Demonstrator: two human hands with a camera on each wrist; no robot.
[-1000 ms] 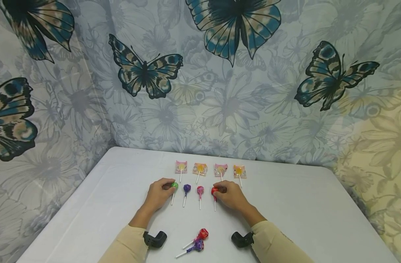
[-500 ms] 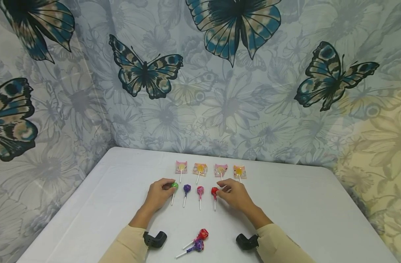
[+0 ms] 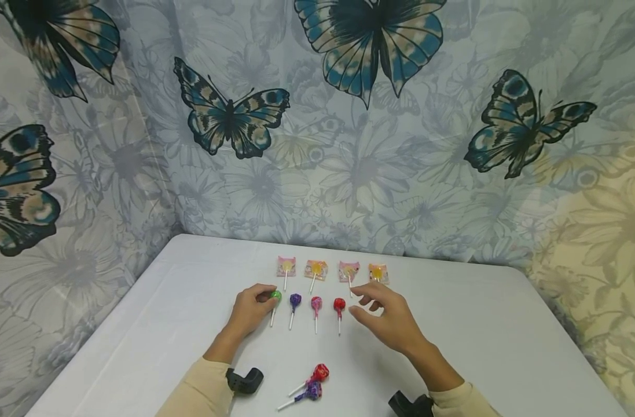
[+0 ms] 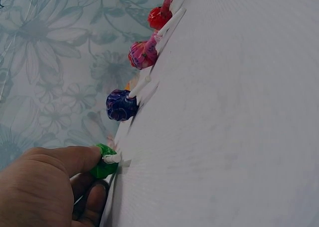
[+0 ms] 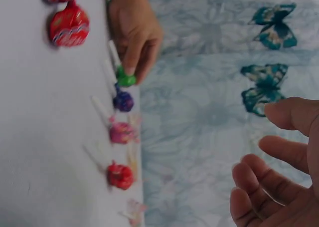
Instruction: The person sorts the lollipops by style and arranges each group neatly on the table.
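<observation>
My left hand (image 3: 251, 311) pinches the head of a green lollipop (image 4: 103, 163) between thumb and fingers; its white stick points toward me on the table. To the right of it, in one row, lie a dark purple lollipop (image 3: 295, 300), a pink lollipop (image 3: 316, 303) and a red lollipop (image 3: 339, 305). My right hand (image 3: 390, 315) hovers just right of the red lollipop with fingers parted and nothing between them. The right wrist view shows the right hand's fingers (image 5: 286, 154) loosely bent and apart from all the lollipops.
Behind the row lie several flat lollipops in clear wrappers, among them an orange one (image 3: 315, 269) and a pink one (image 3: 286, 267). Nearer me, another red lollipop (image 3: 321, 372) and a purple lollipop (image 3: 313, 391) touch each other. A butterfly-patterned cloth (image 3: 359, 174) hangs behind the white table (image 3: 478, 324).
My right hand has let go of the red lollipop and drawn away to the right, its fingers spreading. The left hand stays on the green lollipop.
</observation>
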